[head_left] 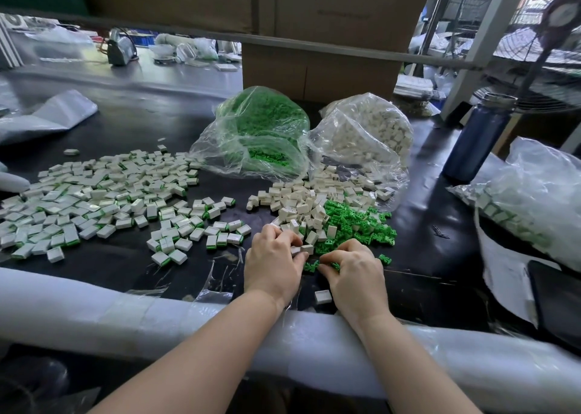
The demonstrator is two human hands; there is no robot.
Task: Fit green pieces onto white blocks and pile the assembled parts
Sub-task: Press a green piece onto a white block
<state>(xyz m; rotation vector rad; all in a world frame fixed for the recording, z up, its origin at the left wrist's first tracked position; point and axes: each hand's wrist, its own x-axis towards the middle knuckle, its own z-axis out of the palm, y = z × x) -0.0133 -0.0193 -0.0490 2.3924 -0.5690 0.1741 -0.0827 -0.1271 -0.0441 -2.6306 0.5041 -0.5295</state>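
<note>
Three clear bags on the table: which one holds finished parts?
The bag at the far right: white blocks with green edges. The other two hold only green pieces or plain white blocks.

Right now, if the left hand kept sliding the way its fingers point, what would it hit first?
The left hand, already pinching a white block, points up and right. It would probably run first into the loose white blocks just beyond its fingers, though depth is hard to judge from this one view.

Around the matt black tabletop (132,124), small glossy white plastic blocks (295,206) and bright green moulded plastic pieces (361,225) spill from crinkled clear plastic-film bags (361,133), a smooth dark blue metal bottle (481,137) stands right, plain brown cardboard boxes (317,67) behind.
</note>
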